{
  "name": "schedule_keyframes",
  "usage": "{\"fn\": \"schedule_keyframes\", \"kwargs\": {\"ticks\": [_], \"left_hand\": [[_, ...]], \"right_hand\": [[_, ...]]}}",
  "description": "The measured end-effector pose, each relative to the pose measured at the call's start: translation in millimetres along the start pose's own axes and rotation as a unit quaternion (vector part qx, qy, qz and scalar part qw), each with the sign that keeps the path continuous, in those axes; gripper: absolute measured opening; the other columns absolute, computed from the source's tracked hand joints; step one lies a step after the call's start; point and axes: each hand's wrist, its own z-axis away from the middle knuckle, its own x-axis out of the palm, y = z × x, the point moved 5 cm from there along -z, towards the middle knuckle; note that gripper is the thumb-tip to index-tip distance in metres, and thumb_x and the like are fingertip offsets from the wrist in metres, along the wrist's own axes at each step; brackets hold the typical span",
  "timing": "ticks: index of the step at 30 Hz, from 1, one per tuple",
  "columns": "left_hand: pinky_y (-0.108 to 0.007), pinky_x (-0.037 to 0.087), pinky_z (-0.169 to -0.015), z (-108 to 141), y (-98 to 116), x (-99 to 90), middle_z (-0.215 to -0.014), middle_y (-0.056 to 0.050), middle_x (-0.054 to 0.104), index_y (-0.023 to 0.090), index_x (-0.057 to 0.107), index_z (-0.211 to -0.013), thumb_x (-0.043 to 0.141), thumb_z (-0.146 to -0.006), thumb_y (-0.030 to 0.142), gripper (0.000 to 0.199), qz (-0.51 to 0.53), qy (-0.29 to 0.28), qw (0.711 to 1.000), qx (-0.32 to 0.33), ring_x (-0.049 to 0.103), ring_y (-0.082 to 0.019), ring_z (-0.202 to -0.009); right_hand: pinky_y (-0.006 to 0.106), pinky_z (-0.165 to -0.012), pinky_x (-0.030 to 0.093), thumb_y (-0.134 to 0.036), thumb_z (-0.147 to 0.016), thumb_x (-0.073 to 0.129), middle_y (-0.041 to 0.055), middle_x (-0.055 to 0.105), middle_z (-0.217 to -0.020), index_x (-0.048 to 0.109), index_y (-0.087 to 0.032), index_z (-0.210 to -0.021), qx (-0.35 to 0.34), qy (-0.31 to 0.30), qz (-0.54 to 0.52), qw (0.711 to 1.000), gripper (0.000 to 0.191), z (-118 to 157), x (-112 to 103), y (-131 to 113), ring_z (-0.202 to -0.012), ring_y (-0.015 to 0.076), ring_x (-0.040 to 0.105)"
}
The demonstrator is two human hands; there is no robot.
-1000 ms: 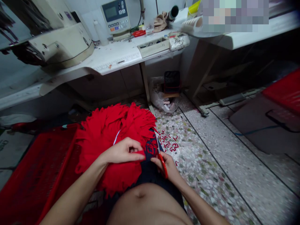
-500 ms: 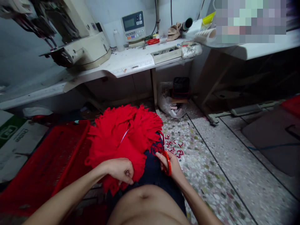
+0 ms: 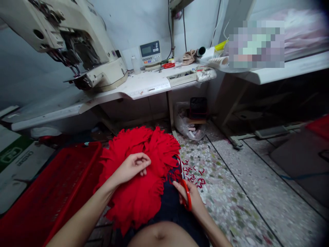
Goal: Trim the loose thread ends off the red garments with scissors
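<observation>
Red-handled scissors (image 3: 188, 201) are gripped by the right hand (image 3: 193, 198), apart from the left hand (image 3: 132, 168) on fringed red cloth (image 3: 140, 202); cut red snippets (image 3: 194, 177) already lie on the terrazzo floor (image 3: 226, 212).

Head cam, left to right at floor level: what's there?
Cardboard carton, red plastic crate, red fringed fabric, red-handled scissors, terrazzo floor, dark grey mat
</observation>
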Motion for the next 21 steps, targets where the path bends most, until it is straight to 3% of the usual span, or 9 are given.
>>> {"fn": "schedule_keyframes", "kwargs": {"ticks": [2, 5, 7, 10, 15, 21], "left_hand": [[-0.023, 0.047, -0.063, -26.3, 3.0, -9.0, -0.080, -0.002, 0.064, 0.015, 0.065, -0.105, 0.063, -0.092, 0.047, 0.035, -0.046, 0.097, 0.993, 0.055, 0.061, -0.014, -0.067], [-0.023, 0.041, -0.060, -59.1, 5.8, -7.4, -0.077, 0.000, 0.057, 0.015, 0.067, -0.095, 0.071, -0.086, 0.043, 0.030, -0.161, 0.146, 0.971, 0.095, 0.052, -0.013, -0.065], [-0.023, 0.039, -0.060, -71.5, 10.0, -1.8, -0.077, 0.000, 0.055, 0.014, 0.067, -0.086, 0.072, -0.084, 0.040, 0.026, -0.185, 0.135, 0.967, 0.109, 0.049, -0.012, -0.064], [-0.023, 0.041, -0.065, -75.2, 19.2, 5.2, -0.079, 0.000, 0.056, 0.013, 0.066, -0.083, 0.072, -0.084, 0.039, 0.027, -0.108, 0.091, 0.983, 0.113, 0.051, -0.012, -0.069], [-0.021, 0.043, -0.071, -64.3, 22.8, 12.3, -0.080, 0.001, 0.060, 0.013, 0.065, -0.087, 0.084, -0.075, 0.040, 0.034, 0.056, 0.026, 0.997, 0.038, 0.055, -0.011, -0.072], [-0.019, 0.037, -0.060, -47.8, 15.3, 29.7, -0.075, 0.002, 0.061, 0.012, 0.071, -0.092, 0.083, -0.076, 0.043, 0.037, 0.065, -0.033, 0.997, -0.018, 0.052, -0.008, -0.063]], "right_hand": [[0.021, -0.037, 0.033, -0.065, -0.076, 0.078, -0.0062, 0.049, -0.042, 0.048, -0.022, -0.064, -0.001, -0.003, 0.001, 1.000, 0.053, -0.8, 0.1, 1.3, -0.034, 0.0102, 0.046], [0.021, -0.037, 0.032, -0.066, -0.075, 0.078, -0.0067, 0.048, -0.042, 0.047, -0.023, -0.064, 0.008, -0.005, 0.005, 1.000, 0.054, -1.8, -1.1, 2.9, -0.035, 0.0102, 0.046], [0.021, -0.037, 0.032, -0.066, -0.076, 0.077, -0.0068, 0.048, -0.042, 0.047, -0.023, -0.065, 0.017, -0.005, 0.010, 1.000, 0.054, -0.8, -4.2, 2.9, -0.035, 0.0103, 0.045], [0.021, -0.039, 0.032, -0.064, -0.078, 0.076, -0.0064, 0.049, -0.043, 0.048, -0.022, -0.066, 0.023, -0.005, 0.019, 1.000, 0.052, 3.1, -12.2, 1.1, -0.037, 0.0105, 0.046], [0.021, -0.039, 0.031, -0.059, -0.079, 0.078, -0.0073, 0.047, -0.045, 0.048, -0.022, -0.066, 0.012, -0.017, 0.029, 0.999, 0.050, 8.9, -21.1, -2.8, -0.038, 0.0105, 0.045], [0.023, -0.044, 0.039, -0.052, -0.072, 0.086, -0.0059, 0.053, -0.052, 0.050, -0.022, -0.067, -0.026, 0.008, 0.005, 1.000, 0.047, 6.5, -16.5, -27.5, -0.045, 0.0123, 0.049]]}}
